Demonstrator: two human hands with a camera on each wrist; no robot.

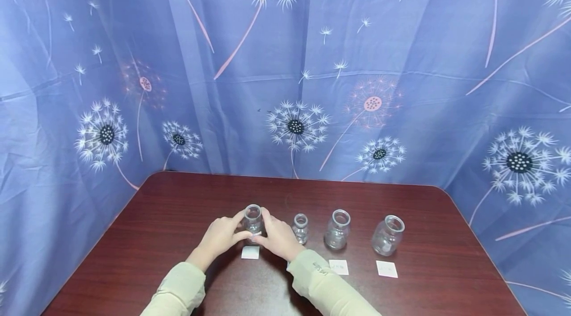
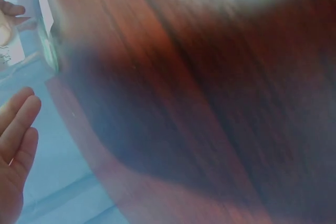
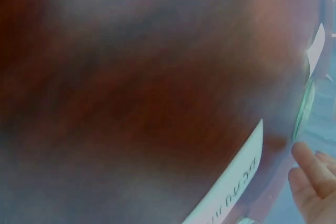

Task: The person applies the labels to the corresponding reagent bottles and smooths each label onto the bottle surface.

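Observation:
A clear glass jar [image 1: 253,213] stands upright at the left end of a row, with a white label on its front. My left hand [image 1: 221,236] grips its left side, thumb at the front and fingers further back. From the right, my right hand [image 1: 281,237] holds the same jar, its thumb near the label. In the left wrist view, the left hand's fingers [image 2: 21,129] show beside the blurred jar. The right hand's fingers [image 3: 310,169] appear at the edge of the right wrist view.
Right of the hands stand a small glass bottle [image 1: 300,229], a taller jar [image 1: 337,230] and a wide jar [image 1: 387,236]. White cards [image 1: 250,252] lie in front along the dark red table [image 1: 178,202]. A blue dandelion-print curtain [image 1: 250,122] hangs behind.

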